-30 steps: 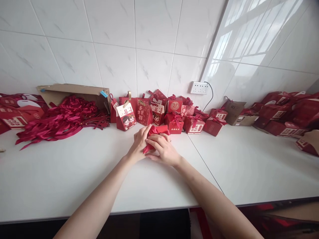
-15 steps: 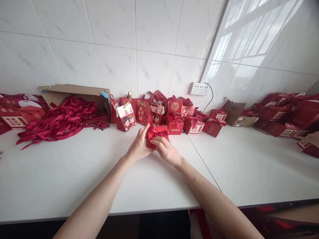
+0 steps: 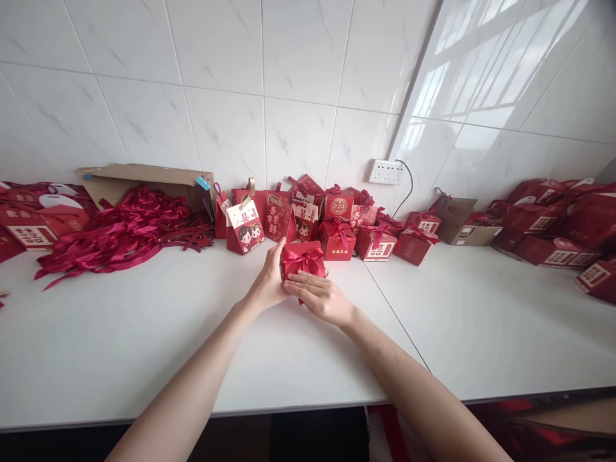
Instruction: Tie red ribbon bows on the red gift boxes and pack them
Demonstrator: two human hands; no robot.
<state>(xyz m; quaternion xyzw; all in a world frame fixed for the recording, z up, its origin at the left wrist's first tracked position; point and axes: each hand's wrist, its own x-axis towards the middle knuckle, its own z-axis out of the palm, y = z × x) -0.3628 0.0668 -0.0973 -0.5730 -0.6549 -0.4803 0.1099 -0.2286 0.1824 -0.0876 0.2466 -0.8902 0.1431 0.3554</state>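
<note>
Between my hands a small red gift box (image 3: pixel 315 248) is held just above or on the white table, its top tilted toward me. A dark red ribbon bow (image 3: pixel 303 259) is tied across it. My left hand (image 3: pixel 272 279) grips the box's left side, thumb up along the edge. Across the lower front lies my right hand (image 3: pixel 320 298), fingers stretched flat over the box and under the bow. A ribbon tail hangs below the fingers. The box's underside and most of its front are hidden.
Finished-looking red boxes (image 3: pixel 378 244) and bags (image 3: pixel 245 226) line the wall behind. Left lies a heap of red ribbons (image 3: pixel 120 237) by a cardboard box (image 3: pixel 144 172). More red boxes (image 3: pixel 543 221) are stacked right. A power strip (image 3: pixel 385 171) is on the wall.
My right fingers have slid down from the bow to the box's lower front and flattened out. The bow shows more fully now. My left hand keeps its grip.
</note>
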